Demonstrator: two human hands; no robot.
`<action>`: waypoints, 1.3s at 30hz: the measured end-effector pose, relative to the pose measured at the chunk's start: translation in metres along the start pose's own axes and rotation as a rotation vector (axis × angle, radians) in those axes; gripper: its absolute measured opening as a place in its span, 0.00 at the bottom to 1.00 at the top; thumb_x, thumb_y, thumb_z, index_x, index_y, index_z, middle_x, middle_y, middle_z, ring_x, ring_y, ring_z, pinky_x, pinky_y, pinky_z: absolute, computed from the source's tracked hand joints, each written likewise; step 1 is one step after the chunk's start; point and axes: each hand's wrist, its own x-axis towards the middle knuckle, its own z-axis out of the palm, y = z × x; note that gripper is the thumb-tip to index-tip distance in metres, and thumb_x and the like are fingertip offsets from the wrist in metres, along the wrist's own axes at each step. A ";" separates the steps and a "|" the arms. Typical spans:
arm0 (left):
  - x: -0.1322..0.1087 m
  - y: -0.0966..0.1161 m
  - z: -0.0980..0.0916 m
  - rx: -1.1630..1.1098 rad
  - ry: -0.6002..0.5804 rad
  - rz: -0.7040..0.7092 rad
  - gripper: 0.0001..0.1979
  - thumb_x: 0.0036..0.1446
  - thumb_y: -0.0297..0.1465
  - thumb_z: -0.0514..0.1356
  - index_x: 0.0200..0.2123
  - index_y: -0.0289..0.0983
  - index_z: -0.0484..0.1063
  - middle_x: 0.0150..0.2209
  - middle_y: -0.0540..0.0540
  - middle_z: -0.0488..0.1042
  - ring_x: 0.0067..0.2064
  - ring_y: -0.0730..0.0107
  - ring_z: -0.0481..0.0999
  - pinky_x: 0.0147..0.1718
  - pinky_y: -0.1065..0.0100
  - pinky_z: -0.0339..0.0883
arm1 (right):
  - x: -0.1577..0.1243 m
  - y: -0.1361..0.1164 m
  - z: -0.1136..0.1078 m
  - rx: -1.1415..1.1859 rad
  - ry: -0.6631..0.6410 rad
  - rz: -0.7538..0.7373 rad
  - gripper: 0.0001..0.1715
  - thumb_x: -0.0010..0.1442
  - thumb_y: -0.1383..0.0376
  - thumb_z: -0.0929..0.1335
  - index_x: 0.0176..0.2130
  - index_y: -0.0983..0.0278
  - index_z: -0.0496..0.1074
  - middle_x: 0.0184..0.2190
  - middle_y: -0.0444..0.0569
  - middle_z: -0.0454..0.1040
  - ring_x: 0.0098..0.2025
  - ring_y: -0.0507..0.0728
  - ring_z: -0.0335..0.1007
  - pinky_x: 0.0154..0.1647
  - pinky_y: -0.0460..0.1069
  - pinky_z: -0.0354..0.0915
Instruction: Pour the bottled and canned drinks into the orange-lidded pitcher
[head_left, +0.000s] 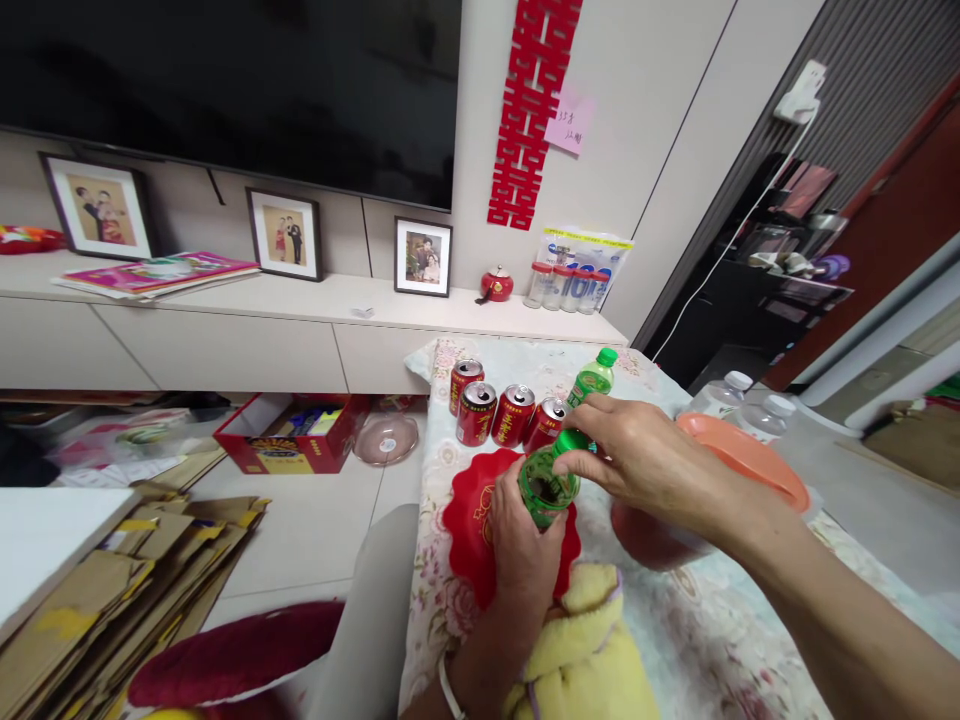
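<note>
Green bottle in your left grip, green cap pinched in your right

Your left grip (521, 545) is curled around the green bottle (550, 490), which it holds over the red scalloped tray (466, 510); your fingers cover part of its side. Your right grip (637, 440) is nearly closed, thumb and fingers pinching the green cap (571, 442) at the top of that bottle. You cannot tell whether the cap sits on the neck or is loose, as your fingers mask the join. Your right forearm partly hides a dark red round object (651, 537), and the orange plastic piece (750, 468) beside that forearm is hard to identify. A yellow cloth (592, 655), near your left wrist, runs off the bottom edge.

Beyond your left grip stand four red cans (514, 415). One second green bottle (592, 380) stands just past your right grip, and two white-capped bottles (726, 393) are to its right, their lower parts covered.

The surface (690, 640) under both grips wears a pale floral cloth. Farther off, a long white cabinet (285, 350) carries three framed photos (285, 233) and four red-lidded jars (553, 290), below a cut-off television (240, 90). Left of your left grip, a red box (289, 455) and flattened cardboard (112, 585) lie on the tiled floor (300, 540).
</note>
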 end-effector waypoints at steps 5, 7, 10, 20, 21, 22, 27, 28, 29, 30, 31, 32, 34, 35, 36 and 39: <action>0.000 0.000 0.001 0.022 0.025 0.005 0.29 0.49 0.20 0.68 0.56 0.38 0.72 0.50 0.40 0.81 0.52 0.51 0.81 0.52 0.55 0.74 | -0.003 -0.002 -0.004 0.015 -0.033 0.033 0.19 0.69 0.51 0.70 0.39 0.65 0.74 0.34 0.50 0.73 0.34 0.59 0.69 0.34 0.52 0.57; 0.001 0.000 0.001 0.022 0.019 -0.008 0.29 0.50 0.21 0.69 0.56 0.38 0.72 0.51 0.39 0.80 0.53 0.50 0.80 0.52 0.54 0.74 | -0.005 -0.001 -0.006 0.076 -0.051 -0.002 0.15 0.70 0.54 0.70 0.44 0.65 0.76 0.39 0.51 0.74 0.37 0.59 0.71 0.38 0.52 0.60; 0.001 0.002 -0.001 0.013 -0.003 -0.033 0.29 0.49 0.21 0.69 0.56 0.37 0.72 0.52 0.37 0.80 0.55 0.49 0.80 0.54 0.53 0.73 | -0.007 0.000 -0.009 0.108 -0.089 -0.015 0.12 0.72 0.62 0.67 0.49 0.65 0.76 0.42 0.54 0.75 0.41 0.61 0.73 0.41 0.53 0.63; 0.002 0.006 -0.003 0.002 -0.014 -0.070 0.28 0.49 0.22 0.68 0.55 0.39 0.72 0.52 0.39 0.80 0.54 0.50 0.79 0.55 0.53 0.72 | 0.002 0.008 -0.008 0.027 -0.076 -0.028 0.17 0.70 0.53 0.69 0.42 0.65 0.77 0.37 0.52 0.75 0.35 0.60 0.71 0.36 0.53 0.61; 0.002 0.005 -0.002 0.001 -0.009 -0.065 0.28 0.49 0.22 0.68 0.55 0.39 0.71 0.52 0.40 0.80 0.54 0.50 0.79 0.55 0.53 0.72 | 0.001 0.009 -0.008 0.048 -0.059 -0.053 0.16 0.69 0.54 0.70 0.44 0.65 0.77 0.38 0.52 0.75 0.36 0.60 0.72 0.37 0.53 0.62; 0.002 0.004 -0.002 0.000 -0.006 -0.060 0.29 0.49 0.22 0.68 0.56 0.39 0.71 0.52 0.39 0.80 0.55 0.50 0.79 0.55 0.52 0.72 | 0.000 0.010 -0.008 0.072 -0.045 -0.084 0.14 0.69 0.56 0.70 0.46 0.64 0.77 0.39 0.52 0.75 0.37 0.60 0.72 0.38 0.53 0.63; 0.000 0.002 -0.001 0.004 0.001 -0.041 0.30 0.49 0.22 0.69 0.56 0.40 0.71 0.51 0.40 0.80 0.54 0.50 0.80 0.53 0.53 0.73 | -0.003 0.011 -0.010 0.109 -0.057 -0.160 0.08 0.70 0.66 0.67 0.46 0.63 0.77 0.41 0.53 0.76 0.40 0.59 0.74 0.41 0.53 0.66; 0.000 0.002 -0.001 0.006 0.002 -0.037 0.30 0.48 0.22 0.69 0.56 0.40 0.72 0.51 0.41 0.80 0.53 0.51 0.80 0.53 0.54 0.73 | -0.003 0.009 -0.010 0.095 -0.070 -0.145 0.08 0.70 0.66 0.67 0.45 0.63 0.77 0.41 0.53 0.77 0.40 0.60 0.75 0.41 0.53 0.66; 0.000 0.002 -0.001 0.009 0.004 -0.034 0.29 0.49 0.22 0.69 0.55 0.39 0.72 0.50 0.41 0.80 0.53 0.51 0.80 0.53 0.54 0.73 | -0.001 0.007 -0.010 0.075 -0.082 -0.119 0.08 0.70 0.64 0.67 0.44 0.64 0.76 0.40 0.53 0.77 0.40 0.60 0.75 0.40 0.53 0.65; 0.000 0.002 -0.001 0.015 0.006 -0.032 0.28 0.49 0.22 0.69 0.55 0.39 0.72 0.50 0.40 0.80 0.53 0.51 0.80 0.52 0.54 0.73 | 0.000 0.006 -0.010 0.047 -0.093 -0.081 0.10 0.70 0.61 0.68 0.43 0.64 0.76 0.39 0.53 0.77 0.39 0.61 0.75 0.38 0.53 0.64; 0.000 0.002 -0.001 0.022 0.009 -0.033 0.28 0.49 0.22 0.69 0.55 0.39 0.72 0.50 0.40 0.80 0.53 0.51 0.80 0.52 0.54 0.73 | 0.001 0.004 -0.010 0.012 -0.102 -0.034 0.13 0.71 0.57 0.68 0.41 0.64 0.76 0.36 0.53 0.77 0.37 0.61 0.74 0.36 0.53 0.63; 0.000 0.002 -0.001 0.027 0.011 -0.034 0.28 0.49 0.22 0.69 0.55 0.38 0.72 0.50 0.40 0.81 0.52 0.50 0.80 0.52 0.54 0.73 | 0.002 0.003 -0.010 -0.025 -0.110 0.014 0.17 0.71 0.53 0.68 0.39 0.64 0.76 0.34 0.53 0.77 0.35 0.62 0.74 0.34 0.53 0.61; 0.001 0.002 -0.001 0.031 0.013 -0.034 0.28 0.49 0.22 0.69 0.55 0.38 0.72 0.50 0.40 0.81 0.53 0.50 0.80 0.52 0.54 0.73 | 0.001 0.004 -0.011 -0.068 -0.113 0.075 0.23 0.70 0.48 0.67 0.40 0.65 0.76 0.33 0.53 0.77 0.33 0.63 0.73 0.33 0.54 0.60; 0.001 0.002 -0.001 0.029 0.016 -0.030 0.28 0.49 0.22 0.69 0.55 0.38 0.72 0.50 0.39 0.81 0.53 0.50 0.80 0.52 0.54 0.73 | 0.000 0.006 -0.011 -0.055 -0.101 0.070 0.24 0.69 0.47 0.68 0.43 0.65 0.77 0.35 0.54 0.77 0.34 0.63 0.74 0.34 0.55 0.61; 0.001 0.002 -0.001 0.024 0.020 -0.025 0.29 0.49 0.21 0.69 0.55 0.38 0.72 0.51 0.39 0.80 0.53 0.50 0.80 0.53 0.54 0.73 | -0.001 0.008 -0.012 -0.015 -0.085 0.039 0.25 0.69 0.47 0.68 0.47 0.65 0.77 0.39 0.55 0.78 0.37 0.64 0.74 0.36 0.55 0.64; 0.001 0.003 -0.001 0.007 0.020 -0.019 0.30 0.47 0.21 0.69 0.55 0.38 0.72 0.51 0.40 0.81 0.53 0.51 0.80 0.53 0.54 0.74 | -0.007 0.016 -0.013 0.168 -0.031 -0.147 0.21 0.71 0.56 0.68 0.58 0.63 0.73 0.51 0.57 0.77 0.47 0.63 0.75 0.48 0.57 0.68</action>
